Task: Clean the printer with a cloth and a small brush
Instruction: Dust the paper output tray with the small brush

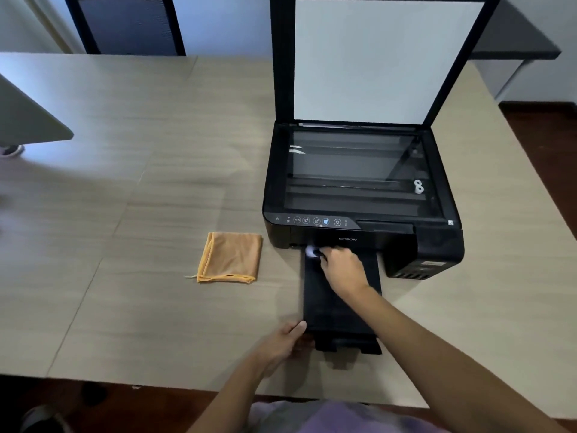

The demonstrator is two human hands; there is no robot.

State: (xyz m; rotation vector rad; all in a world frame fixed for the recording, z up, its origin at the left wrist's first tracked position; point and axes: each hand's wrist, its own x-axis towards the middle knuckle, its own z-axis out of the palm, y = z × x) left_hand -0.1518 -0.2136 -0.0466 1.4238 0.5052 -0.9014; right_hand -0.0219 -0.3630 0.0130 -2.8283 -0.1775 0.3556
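A black printer point(437, 245) stands on the wooden table point(140, 182) with its scanner lid point(387, 60) raised and the glass bare. Its black output tray point(331, 310) is pulled out toward me. My right hand point(342, 270) is closed on a small brush whose pale, blurred tip point(310, 252) touches the slot where the tray leaves the printer. My left hand point(285, 342) grips the tray's front left corner. A folded orange cloth point(231, 257) lies flat on the table, left of the printer, apart from both hands.
A dark chair point(128, 25) stands behind the table at the far left. A grey slanted panel point(28, 120) juts in from the left edge. The table's near edge runs just in front of my body, and its right edge falls away beside the printer.
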